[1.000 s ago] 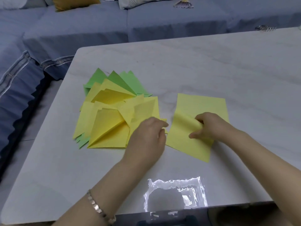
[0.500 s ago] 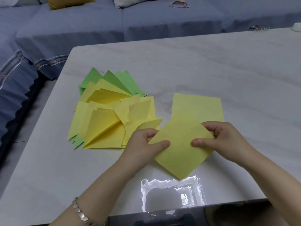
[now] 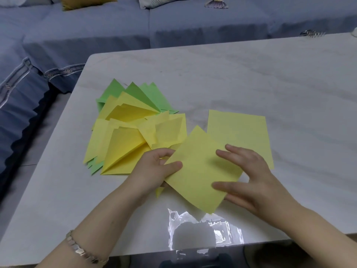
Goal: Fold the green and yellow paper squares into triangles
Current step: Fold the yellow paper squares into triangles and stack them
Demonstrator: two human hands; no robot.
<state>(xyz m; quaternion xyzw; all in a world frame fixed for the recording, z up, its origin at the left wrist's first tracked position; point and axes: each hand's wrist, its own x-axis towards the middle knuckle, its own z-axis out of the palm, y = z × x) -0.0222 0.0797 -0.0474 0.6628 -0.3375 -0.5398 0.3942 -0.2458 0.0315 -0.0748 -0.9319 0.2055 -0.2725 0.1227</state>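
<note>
A yellow paper square [image 3: 199,171] lies turned like a diamond near the table's front edge. My left hand [image 3: 154,169] pinches its left corner, thumb on top and fingers underneath. My right hand [image 3: 249,178] is on the square's right side, fingers spread over it and thumb across the lower right edge. Behind it, a flat yellow stack of squares [image 3: 239,132] rests on the table. To the left sits a pile of folded yellow triangles [image 3: 127,144], with folded green triangles [image 3: 146,93] fanned out at its back.
The marble-look table [image 3: 231,74] stretches far to the right and back. A bright light reflection [image 3: 202,227] shows at its front edge. A blue sofa [image 3: 96,35] runs behind and to the left. A small metal object [image 3: 312,33] sits at the far right edge.
The top yellow sheet came off the stack toward me and turned into a diamond. My left hand took its left corner; my right hand opened from a pinch to spread fingers on it.
</note>
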